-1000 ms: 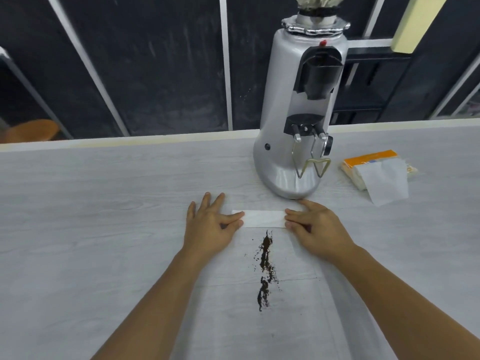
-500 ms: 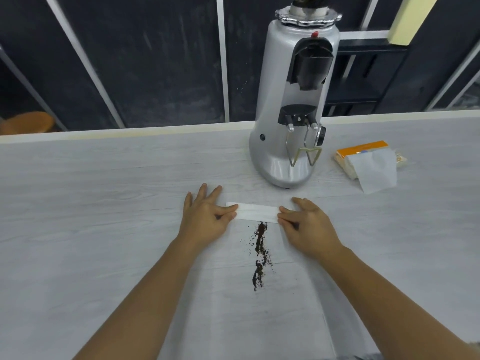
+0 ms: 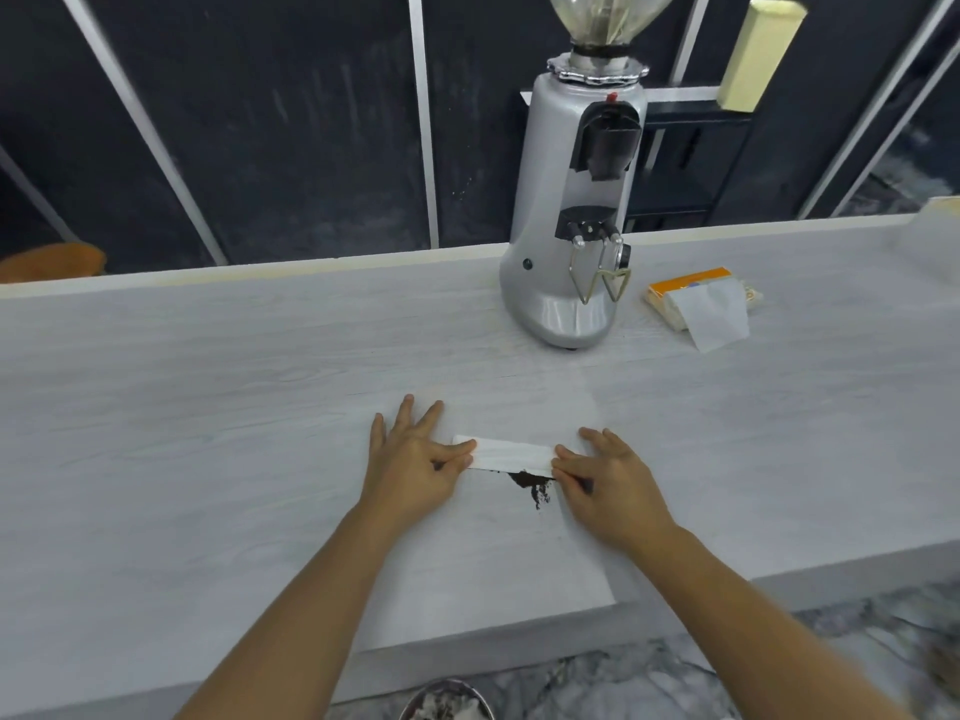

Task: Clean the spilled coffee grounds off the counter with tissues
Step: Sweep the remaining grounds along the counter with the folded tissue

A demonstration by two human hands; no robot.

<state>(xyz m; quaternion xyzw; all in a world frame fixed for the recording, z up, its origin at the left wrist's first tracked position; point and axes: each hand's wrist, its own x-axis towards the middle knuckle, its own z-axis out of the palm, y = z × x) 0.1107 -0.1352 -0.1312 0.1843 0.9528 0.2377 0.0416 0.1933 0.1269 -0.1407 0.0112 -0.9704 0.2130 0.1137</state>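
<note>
Pinching folded tissue (image 3: 511,454) ends, left hand (image 3: 415,462) and right hand (image 3: 608,478); drag evenly, herding coffee grounds (image 3: 530,483) toward the tabletop (image 3: 208,407) edge, probably.

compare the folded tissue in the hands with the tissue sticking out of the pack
The folded tissue is a narrow flat strip pressed on the counter, pinned by the left hand and right hand; the pack tissue is a wide loose sheet, untouched. The folded one sits against the coffee grounds; the other hangs from the pack beside the grinder. Both are white.
</note>
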